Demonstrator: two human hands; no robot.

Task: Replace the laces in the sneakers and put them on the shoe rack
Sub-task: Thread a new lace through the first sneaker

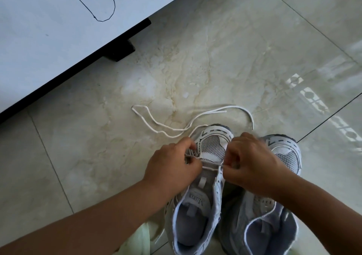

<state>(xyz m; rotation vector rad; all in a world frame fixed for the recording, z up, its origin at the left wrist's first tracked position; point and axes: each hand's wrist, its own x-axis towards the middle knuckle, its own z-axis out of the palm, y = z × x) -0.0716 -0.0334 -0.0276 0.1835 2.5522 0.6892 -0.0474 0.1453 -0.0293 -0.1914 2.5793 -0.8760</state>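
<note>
Two white and grey sneakers stand side by side on the floor, toes pointing away from me. Over the left sneaker, my left hand pinches the white lace at the lower eyelets on its left side. My right hand pinches the same lace at the eyelets on the right. A short stretch of lace crosses the tongue between my hands. The rest of it trails in loose loops on the floor beyond the toe. The right sneaker lies partly under my right wrist, and I see no lace in it.
A white cabinet with a black base and foot fills the upper left, a pen outline drawn on its top. The floor is glossy marble tile. A pale green cloth shows under my left forearm.
</note>
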